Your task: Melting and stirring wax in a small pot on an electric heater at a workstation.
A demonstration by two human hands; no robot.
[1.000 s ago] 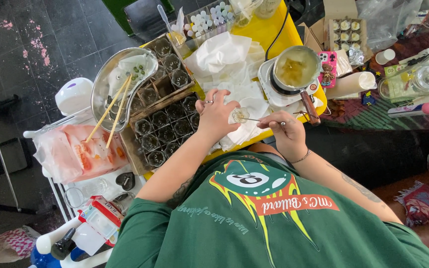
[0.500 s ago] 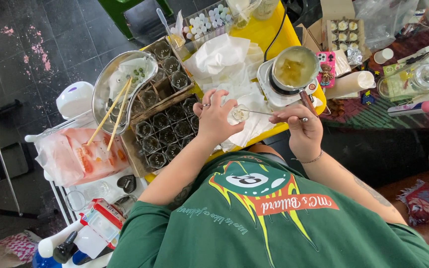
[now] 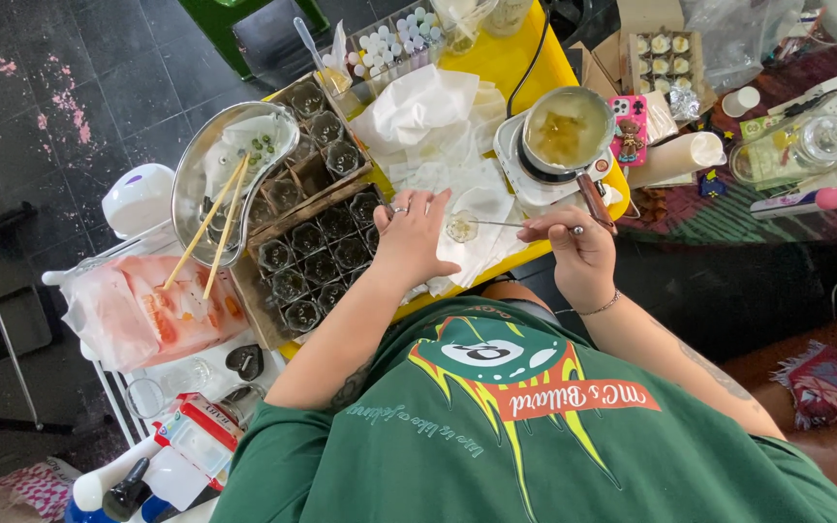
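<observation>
My left hand (image 3: 413,238) is closed around a small clear glass jar (image 3: 461,227), holding it over white paper towels (image 3: 438,111) at the front edge of the yellow table (image 3: 525,58). My right hand (image 3: 575,248) pinches a thin metal tool (image 3: 513,224). The tool lies level, with its tip inside the jar's mouth. Just beyond my right hand, a small pot of yellowish liquid (image 3: 564,126) stands on a white hot plate (image 3: 513,160), its handle pointing toward me.
A wooden crate of several empty glass jars (image 3: 317,257) sits left of my left hand. Behind it is a metal tray with chopsticks (image 3: 230,165). A rack of small tubes (image 3: 394,44), a pink phone (image 3: 629,131) and a paper roll (image 3: 675,157) lie around the pot.
My right hand has slid a little to the right along the tool and then held still. The jar stays in my left hand with the tool's tip in it.
</observation>
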